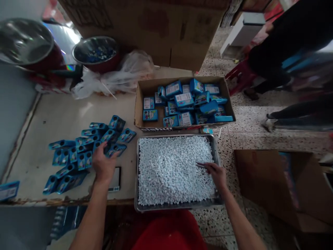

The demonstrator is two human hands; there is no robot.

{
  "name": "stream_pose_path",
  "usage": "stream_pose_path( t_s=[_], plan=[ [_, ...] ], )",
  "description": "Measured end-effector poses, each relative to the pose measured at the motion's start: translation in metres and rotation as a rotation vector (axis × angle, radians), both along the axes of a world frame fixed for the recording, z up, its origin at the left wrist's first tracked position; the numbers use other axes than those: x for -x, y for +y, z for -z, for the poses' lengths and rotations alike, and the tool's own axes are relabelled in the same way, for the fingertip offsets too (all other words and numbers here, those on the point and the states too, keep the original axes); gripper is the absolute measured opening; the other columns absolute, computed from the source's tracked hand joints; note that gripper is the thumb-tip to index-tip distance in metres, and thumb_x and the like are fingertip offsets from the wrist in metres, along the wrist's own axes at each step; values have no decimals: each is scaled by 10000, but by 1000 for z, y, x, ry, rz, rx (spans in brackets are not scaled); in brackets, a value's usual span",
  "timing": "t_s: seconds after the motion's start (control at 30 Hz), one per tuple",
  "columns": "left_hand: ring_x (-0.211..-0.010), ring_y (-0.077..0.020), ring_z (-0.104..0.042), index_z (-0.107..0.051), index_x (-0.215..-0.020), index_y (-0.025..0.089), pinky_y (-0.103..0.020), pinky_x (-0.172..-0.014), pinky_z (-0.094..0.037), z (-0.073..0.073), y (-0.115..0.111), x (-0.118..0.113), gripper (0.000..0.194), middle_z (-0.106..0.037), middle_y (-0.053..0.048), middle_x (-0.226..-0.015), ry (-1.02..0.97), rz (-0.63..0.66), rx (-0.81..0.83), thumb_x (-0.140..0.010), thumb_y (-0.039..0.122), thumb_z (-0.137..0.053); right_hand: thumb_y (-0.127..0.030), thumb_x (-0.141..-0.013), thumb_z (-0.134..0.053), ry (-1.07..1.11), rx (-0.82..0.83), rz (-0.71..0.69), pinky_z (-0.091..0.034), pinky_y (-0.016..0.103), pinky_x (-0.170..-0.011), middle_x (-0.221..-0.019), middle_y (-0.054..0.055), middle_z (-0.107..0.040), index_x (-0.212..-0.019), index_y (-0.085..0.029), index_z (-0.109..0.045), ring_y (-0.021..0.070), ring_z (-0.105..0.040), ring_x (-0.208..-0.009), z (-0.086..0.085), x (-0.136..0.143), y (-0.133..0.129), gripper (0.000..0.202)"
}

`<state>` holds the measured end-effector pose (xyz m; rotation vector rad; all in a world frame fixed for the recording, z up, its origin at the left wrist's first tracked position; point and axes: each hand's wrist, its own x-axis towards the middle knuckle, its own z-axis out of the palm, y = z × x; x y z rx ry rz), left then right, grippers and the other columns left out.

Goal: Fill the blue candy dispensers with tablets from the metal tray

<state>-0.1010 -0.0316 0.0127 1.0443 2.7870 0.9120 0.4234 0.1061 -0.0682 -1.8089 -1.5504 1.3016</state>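
Note:
My left hand [104, 163] reaches over a cluster of small blue printed boxes [80, 159] standing and leaning on the table. Its thumb and fingers are spread around one box, and I see no firm grip. A metal tray [136, 194] heaped with small white pellets [174, 170] sits at the table's front edge. Over the right part of the pellets, my right hand [218, 175] is closed on a slim dark tool like tweezers [201, 165]. The tool's tip is at the pellets' surface; its exact shape is blurred.
Behind the tray is a cardboard box [136, 104] holding several blue printed boxes. Metal bowls [95, 52] and clear plastic bags [111, 78] stand at the back left. A phone-like device [116, 178] lies near my left wrist. An open carton [262, 184] and a person's legs [299, 118] are right.

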Motion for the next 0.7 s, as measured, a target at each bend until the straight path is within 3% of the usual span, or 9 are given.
stream_pose_path(
  t_s=[0.07, 0.13, 0.2, 0.27, 0.3, 0.37, 0.5, 0.6, 0.7],
  plan=[
    [-1205, -313, -588, -633, -1214, 212, -488, -1122, -415, -29, 53, -11, 351, -680, -115, -1199, 165, 207, 31, -877, 308, -630, -554, -744, -717, 97, 64, -29, -481, 275, -541, -671, 55, -729, -867, -168, -814, 172, -613, -543, 16, 44, 2, 417],
    [-1220, -309, -580, -669, -1152, 219, -453, -1110, -414, -42, 130, -17, 261, -678, -117, -1181, 220, 457, 157, -913, 239, -567, -539, -729, -735, 177, 126, -39, -470, 269, -536, -629, 42, -703, -838, -162, -806, 161, -596, -523, 26, 73, 1, 399],
    [-1246, -326, -562, -634, -1247, 195, -426, -1074, -434, -35, 210, -19, 397, -639, -139, -1263, 195, 691, 387, -852, 221, -657, -539, -707, -759, 236, 179, -32, -457, 271, -518, -585, 29, -675, -822, -157, -801, 158, -574, -499, 30, 84, -2, 401],
    [-1254, -374, -541, -589, -1306, 113, -436, -1060, -437, -13, 273, -17, 691, -593, -200, -1316, 130, 783, 666, -672, 229, -839, -526, -715, -775, 290, 208, -20, -451, 278, -517, -566, 20, -663, -837, -153, -802, 158, -562, -495, 29, 80, -6, 394],
    [-1288, -408, -499, -568, -1326, 80, -461, -1079, -417, -1, 294, -16, 837, -549, -233, -1365, 131, 804, 729, -576, 240, -903, -513, -728, -780, 310, 209, -17, -449, 280, -523, -563, 17, -660, -845, -153, -804, 157, -559, -500, 26, 75, -9, 380],
    [-1350, -462, -400, -557, -1340, 81, -530, -1116, -358, 22, 315, -14, 992, -469, -259, -1440, 135, 875, 777, -449, 251, -957, -489, -759, -784, 342, 209, -2, -440, 283, -534, -563, 14, -656, -850, -154, -806, 157, -555, -513, 18, 63, -17, 347],
    [-1405, -480, -279, -583, -1320, 167, -611, -1123, -295, 41, 303, -15, 918, -364, -230, -1523, 149, 987, 776, -467, 199, -920, -469, -781, -797, 389, 246, 43, -431, 287, -541, -595, 18, -667, -883, -162, -810, 158, -555, -536, -3, 46, -38, 323],
    [-1389, -456, -318, -580, -1306, 147, -566, -1115, -327, 35, 295, -21, 901, -357, -235, -1518, 127, 964, 747, -457, 115, -879, -459, -770, -815, 434, 287, 85, -430, 282, -537, -598, 13, -660, -852, -170, -803, 153, -557, -535, -16, 43, -53, 300],
    [-1324, -390, -423, -573, -1283, 130, -512, -1126, -355, 10, 290, -22, 872, -497, -192, -1385, 37, 876, 514, -464, 140, -872, -466, -747, -833, 462, 298, 124, -433, 280, -534, -619, 20, -670, -841, -170, -803, 152, -568, -540, -28, 40, -62, 312]
  ],
)
